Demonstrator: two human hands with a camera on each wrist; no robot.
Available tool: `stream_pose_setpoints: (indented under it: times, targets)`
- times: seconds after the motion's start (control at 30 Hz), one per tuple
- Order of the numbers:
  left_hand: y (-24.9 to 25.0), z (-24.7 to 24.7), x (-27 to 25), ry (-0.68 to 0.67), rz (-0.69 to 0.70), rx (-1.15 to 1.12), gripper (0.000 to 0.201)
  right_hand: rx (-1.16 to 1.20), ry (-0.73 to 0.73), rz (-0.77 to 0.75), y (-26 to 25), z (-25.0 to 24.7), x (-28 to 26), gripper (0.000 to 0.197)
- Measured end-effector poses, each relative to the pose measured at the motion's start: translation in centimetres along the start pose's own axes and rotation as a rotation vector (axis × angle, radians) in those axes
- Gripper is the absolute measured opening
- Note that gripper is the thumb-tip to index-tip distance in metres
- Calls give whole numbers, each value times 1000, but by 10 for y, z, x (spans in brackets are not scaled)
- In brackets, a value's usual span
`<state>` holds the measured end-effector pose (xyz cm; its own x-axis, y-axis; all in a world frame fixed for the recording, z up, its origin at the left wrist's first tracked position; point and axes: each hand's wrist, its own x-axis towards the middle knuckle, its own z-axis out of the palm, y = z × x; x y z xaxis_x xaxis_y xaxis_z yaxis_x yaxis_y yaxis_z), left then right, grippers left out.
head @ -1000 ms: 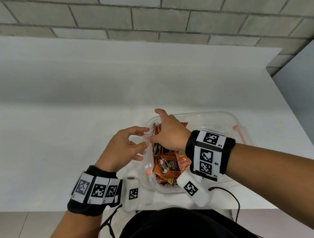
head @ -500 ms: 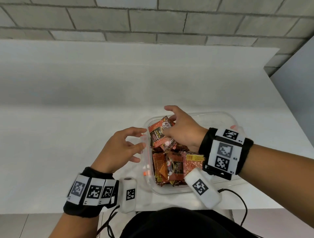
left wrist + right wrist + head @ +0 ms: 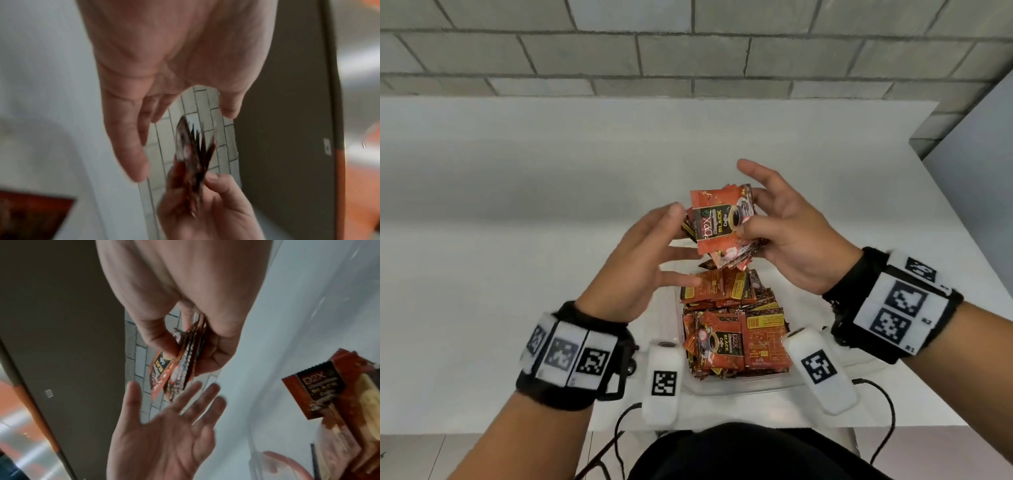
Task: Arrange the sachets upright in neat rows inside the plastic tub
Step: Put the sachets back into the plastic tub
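My right hand (image 3: 774, 226) pinches a bunch of orange-brown coffee sachets (image 3: 717, 222) between thumb and fingers, held up above the clear plastic tub (image 3: 671, 329). The same bunch of sachets (image 3: 174, 369) shows edge-on under my right hand (image 3: 185, 331) in the right wrist view. My left hand (image 3: 654, 260) is beside the bunch with straight, spread fingers; its thumb tip is close to the front sachet's left edge. In the left wrist view my left hand (image 3: 144, 129) is flat and apart from the sachets (image 3: 191, 154). Several more sachets (image 3: 732, 325) lie loosely piled in the tub.
The tub stands on a white table (image 3: 517, 257) near its front edge, before a grey block wall (image 3: 688, 44). A cable (image 3: 887, 404) trails off the table's front right. The tub's orange clip (image 3: 275, 460) shows in the right wrist view.
My right hand has lifted a bunch of sachets out of the tub and up in front of me. My left hand has risen from the tub's left rim to beside the bunch.
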<state>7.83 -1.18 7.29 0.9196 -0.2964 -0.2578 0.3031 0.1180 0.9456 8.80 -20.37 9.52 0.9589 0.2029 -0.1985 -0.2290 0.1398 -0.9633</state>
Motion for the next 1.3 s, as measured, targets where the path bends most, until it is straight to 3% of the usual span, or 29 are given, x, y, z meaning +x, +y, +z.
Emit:
stream_pose_setpoints:
  times: [0.07, 0.13, 0.27, 0.37, 0.43, 0.53, 0.6, 0.67, 0.73, 0.8, 0.9, 1.0, 1.17, 1.3]
  targets:
    - [9, 14, 7, -160, -57, -146, 53, -12, -48, -34, -1, 3, -4, 80]
    - [14, 25, 13, -222, -80, -280, 44, -54, -47, -42, 2, 8, -6, 81]
    - [7, 34, 22, -257, -75, -525, 51, -92, 12, -31, 7, 10, -7, 73]
    - [1, 41, 23, -222, -140, -485, 34, -194, -1, 5, 7, 8, -12, 62]
    - [-2, 43, 23, -213, -201, -467, 29, -368, -45, 24, 3, 7, -14, 57]
    - [-10, 39, 22, -243, -246, -475, 38, -831, -60, -3, 0, 2, -14, 59]
    - [-16, 30, 22, -256, -209, -483, 45, -938, -48, -7, -1, -2, -18, 67]
    - [-17, 12, 23, -272, -125, -520, 60, -918, 23, -10, 2, -8, -25, 76]
    - [-17, -17, 21, -204, -64, -537, 62, -820, 166, 76, 11, -20, -32, 73]
    - [-19, -49, 14, -27, -45, -482, 52, -644, 225, 351, 24, -32, -39, 71]
    - [-31, -80, 4, 115, -109, -395, 47, -509, 131, 696, 45, -39, -46, 79]
    - [-44, -76, 3, 96, -206, -356, 48, -512, 83, 750, 57, -29, -44, 88]
    - [-47, -69, 5, 82, -221, -375, 50, -485, 35, 787, 66, -4, -36, 90]
    - [-46, -73, 5, 94, -229, -367, 48, -434, -13, 810, 61, -5, -34, 80]
